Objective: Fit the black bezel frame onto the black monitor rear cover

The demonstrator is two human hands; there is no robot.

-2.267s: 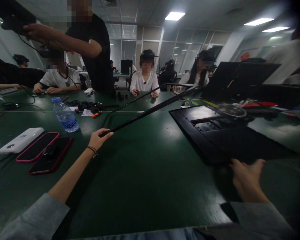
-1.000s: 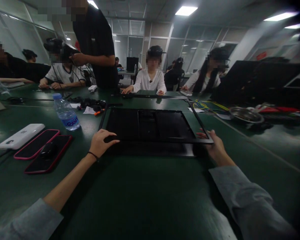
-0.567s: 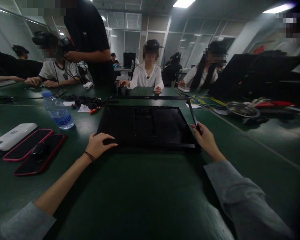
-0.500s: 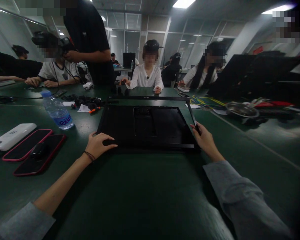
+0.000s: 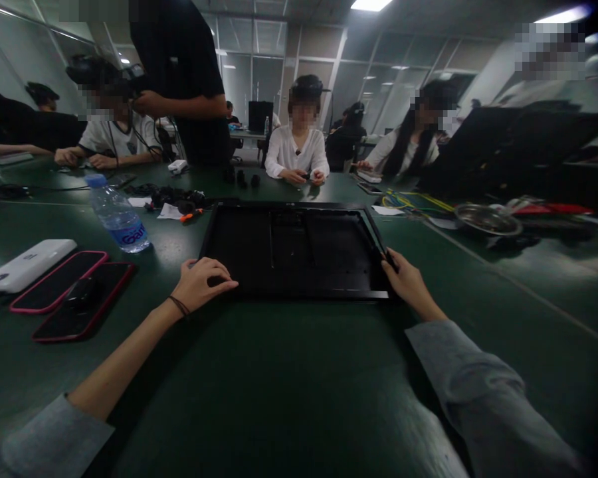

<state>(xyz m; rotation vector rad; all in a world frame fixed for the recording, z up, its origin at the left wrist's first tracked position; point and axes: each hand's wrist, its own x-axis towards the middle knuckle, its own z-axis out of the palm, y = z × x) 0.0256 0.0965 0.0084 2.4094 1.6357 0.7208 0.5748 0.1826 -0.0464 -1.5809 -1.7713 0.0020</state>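
At centre, the left hand [image 5: 202, 285] and right hand [image 5: 406, 279], fingers partly curled, gripped opposite sides of the black frame [image 5: 309, 294], set over the black panel [image 5: 244, 249].

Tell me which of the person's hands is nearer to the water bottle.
The left. The left hand is at the black frame's near left corner, just right of the bottle and closer to the wearer; the right hand is across the frame.
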